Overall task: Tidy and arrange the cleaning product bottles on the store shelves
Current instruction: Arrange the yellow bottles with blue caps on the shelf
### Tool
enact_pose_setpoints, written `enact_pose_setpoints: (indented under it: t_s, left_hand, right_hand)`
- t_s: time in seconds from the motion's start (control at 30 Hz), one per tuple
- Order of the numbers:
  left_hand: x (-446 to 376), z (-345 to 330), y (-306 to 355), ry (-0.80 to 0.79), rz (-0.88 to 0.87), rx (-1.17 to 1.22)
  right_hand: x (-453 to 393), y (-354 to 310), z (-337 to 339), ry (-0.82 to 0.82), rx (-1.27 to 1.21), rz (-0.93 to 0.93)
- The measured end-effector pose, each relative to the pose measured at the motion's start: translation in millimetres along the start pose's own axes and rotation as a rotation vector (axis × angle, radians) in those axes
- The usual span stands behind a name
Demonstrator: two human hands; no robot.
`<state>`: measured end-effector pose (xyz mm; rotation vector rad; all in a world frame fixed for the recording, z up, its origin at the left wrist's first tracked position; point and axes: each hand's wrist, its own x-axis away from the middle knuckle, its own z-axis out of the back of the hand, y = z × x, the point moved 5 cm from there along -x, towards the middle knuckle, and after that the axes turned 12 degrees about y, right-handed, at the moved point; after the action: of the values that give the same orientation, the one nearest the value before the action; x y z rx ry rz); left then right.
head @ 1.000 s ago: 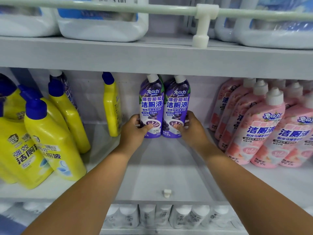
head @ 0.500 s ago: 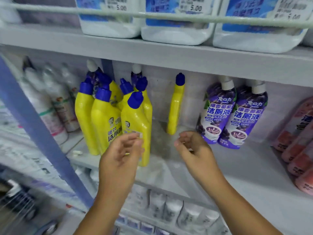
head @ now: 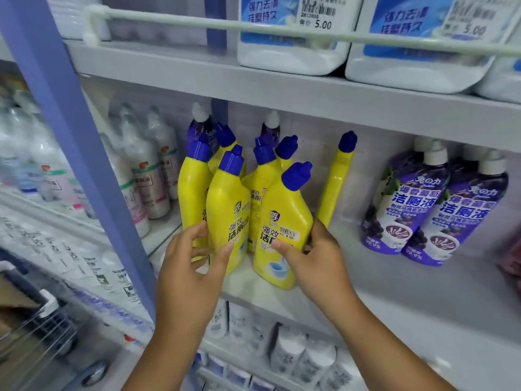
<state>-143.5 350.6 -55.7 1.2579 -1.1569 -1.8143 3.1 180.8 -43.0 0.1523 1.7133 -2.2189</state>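
Hands first: your left hand [head: 194, 258] curls round the front-left yellow plastic bottle with blue cap [head: 227, 218], your right hand [head: 313, 252] clamps the front-right yellow bottle [head: 284, 221], both on the grey middle shelf [head: 394, 292]. Square labels forward, slide them without tipping, close up toward the lone yellow bottle [head: 335, 182].

yellow bottles [head: 282, 221] on grey shelf [head: 423, 292]
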Motion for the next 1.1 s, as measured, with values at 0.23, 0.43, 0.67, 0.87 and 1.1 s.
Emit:
enact_pose_setpoints:
  t_s: [0.23,0.43,0.67,0.87,1.1]
  left_hand:
    - [1.2,-30.0,1.9,0.053,-0.042,-0.275]
    - [2.9,-60.4,10.7,0.010,-0.070,-0.266]
    - [8.5,-103.7,22.5,-0.061,-0.087,-0.209]
    - [5.9,-123.9,17.5,-0.227,-0.043,-0.101]
    - [-12.5,-6.0,33.9,0.248,-0.228,0.014]
  right_hand:
    - [-36.1,17.8,57.4,0.171,0.040,-0.044]
    - [-66.6,46.0,74.5,0.233,0.108,-0.026]
    - [-76.7,53.2,72.4,0.237,0.110,-0.016]
    - [-77.2,54.0,69.2,0.224,0.051,-0.044]
    - [-16.0,5.4,68.4,0.535,-0.072,0.181]
